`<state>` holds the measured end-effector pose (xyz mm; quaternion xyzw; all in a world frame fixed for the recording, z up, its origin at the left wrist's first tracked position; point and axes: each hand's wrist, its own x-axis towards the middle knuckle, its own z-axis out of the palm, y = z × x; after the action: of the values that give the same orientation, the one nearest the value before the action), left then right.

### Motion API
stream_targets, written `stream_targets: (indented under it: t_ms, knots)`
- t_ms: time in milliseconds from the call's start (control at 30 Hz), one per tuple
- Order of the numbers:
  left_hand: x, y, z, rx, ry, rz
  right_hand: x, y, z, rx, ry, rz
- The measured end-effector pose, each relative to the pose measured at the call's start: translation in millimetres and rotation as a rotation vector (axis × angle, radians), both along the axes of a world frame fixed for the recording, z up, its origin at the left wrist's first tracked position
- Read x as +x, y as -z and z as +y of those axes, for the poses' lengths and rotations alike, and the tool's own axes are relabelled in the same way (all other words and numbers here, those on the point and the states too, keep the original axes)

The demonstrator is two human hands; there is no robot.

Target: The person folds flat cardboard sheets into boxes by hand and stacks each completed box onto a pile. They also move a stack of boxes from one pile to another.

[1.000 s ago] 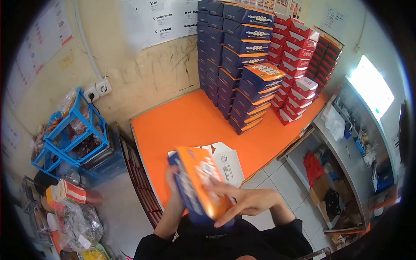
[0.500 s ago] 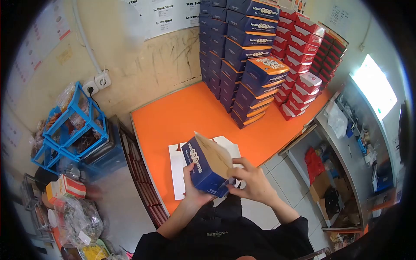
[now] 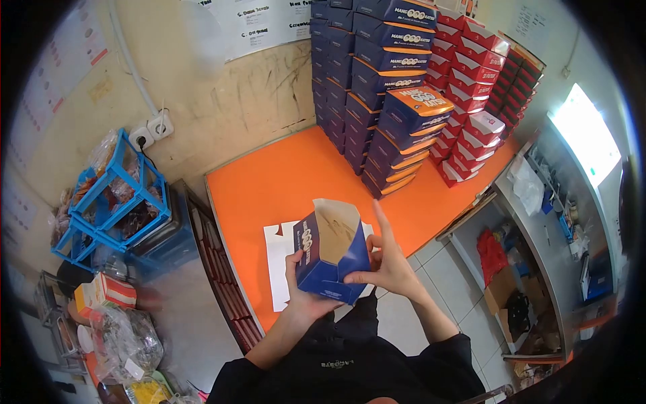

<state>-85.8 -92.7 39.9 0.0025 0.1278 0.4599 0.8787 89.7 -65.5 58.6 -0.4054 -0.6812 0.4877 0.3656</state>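
Observation:
A navy-blue cardboard food box (image 3: 325, 281) with white lettering and a bare brown inside is tilted over the front edge of the orange table. My left hand (image 3: 301, 293) grips it from the lower left, its thumb on the lettered side and its palm below. At the right corner, my right hand (image 3: 387, 266) has its thumb pressed on the front panel and curled fingers against the side wall. Its index finger points upward, off the box. The box's top is open, with a flap standing up at the back. White card sheets (image 3: 278, 269) lie on the table behind and left of it.
Tall stacks of blue boxes (image 3: 393, 67) and red boxes (image 3: 474, 81) stand at the back of the orange table (image 3: 269, 175). Blue baskets (image 3: 111, 195) with wrapped goods are at left, above a plastic bag (image 3: 128, 343). Shelving (image 3: 471, 249) lines the right.
The box has turned so its opening and front panel face me more. My right hand's index finger has lifted off and straightened upward, while the thumb has shifted left onto the front panel.

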Motion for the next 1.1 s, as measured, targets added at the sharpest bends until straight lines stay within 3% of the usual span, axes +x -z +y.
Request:
stream_targets:
  t_ms: [33, 67, 133, 233, 333, 433, 467, 533, 600, 733, 800, 867, 933, 1000, 1100]
  knots:
    - [2, -2, 2, 0.013, -0.002, 0.061, -2, 1, 1, -0.062, 0.032, 0.041]
    - [3, -4, 4, 0.029, -0.005, 0.123, -6, -2, 3, 0.259, 0.091, -0.096]
    - [4, -8, 5, 0.012, -0.025, 0.162, -9, -5, 8, 0.588, 0.151, -0.231]
    - [3, -6, 10, 0.021, -0.015, 0.149, -2, -4, 8, 0.775, -0.022, -0.112]
    - [5, -2, 14, 0.039, -0.016, 0.132, 3, -3, 5, 0.612, -0.131, -0.266]
    - [8, -5, 16, 0.013, -0.079, 0.167, -8, 7, -1, 0.469, 0.045, -0.23]
    - [8, -5, 15, -0.001, -0.108, 0.167, -19, 10, -6, 0.306, 0.152, 0.031]
    - [6, -3, 18, -0.02, -0.107, 0.193, -25, 16, -2, 0.141, 0.25, 0.286]
    - [4, 3, 20, -0.037, -0.101, 0.224, -27, 31, 12, 0.195, 0.283, -0.061]
    - [-1, 7, 26, 0.019, -0.061, 0.169, -34, 24, 4, 0.457, 0.319, 0.063]
    - [-6, 15, 32, 0.097, -0.016, 0.148, -18, 2, 7, 0.563, 0.185, -0.182]
    - [-6, 14, 31, 0.049, -0.038, 0.216, -8, -5, 7, 0.34, -0.034, -0.317]
    - [-3, 15, 32, 0.017, -0.079, 0.183, -9, 3, 9, 0.444, -0.028, -0.325]
    - [-1, 15, 35, 0.062, -0.112, 0.139, -18, 9, 2, 0.343, 0.154, -0.163]
    - [0, 18, 36, 0.128, -0.106, 0.024, -25, 6, 1, 0.205, 0.208, -0.004]
